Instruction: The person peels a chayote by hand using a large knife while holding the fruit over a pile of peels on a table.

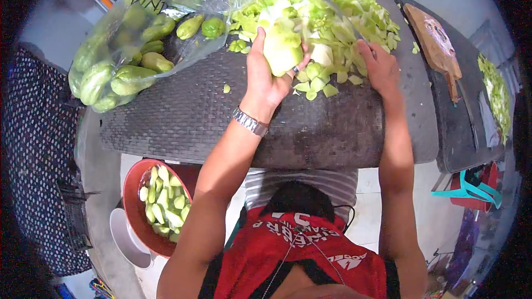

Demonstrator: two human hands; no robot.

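In my left hand (pixel 270 79), which wears a ring and a metal-band watch (pixel 250 122), is a pale green peeled chayote (pixel 282 52). My right hand (pixel 380 64) grips a knife (pixel 343 14) by its handle; the blade is blurred and points up and left over the peelings. A wide heap of chayote peelings (pixel 374 16) spreads behind and between both hands. To the left lies a clear plastic bag (pixel 199 56) bearing writing, filled with whole chayotes (pixel 133 79). Two chayotes (pixel 213 28) sit near its mouth.
Below the left table edge stands a red bucket (pixel 137 224) of peeled chayotes (pixel 164 199), beside a pale basin (pixel 129 236). A second dark table (pixel 453 133) at right bears a wooden cutting board (pixel 436 45) and shredded green pieces (pixel 498 95). The near woven tabletop (pixel 187 112) is dark.
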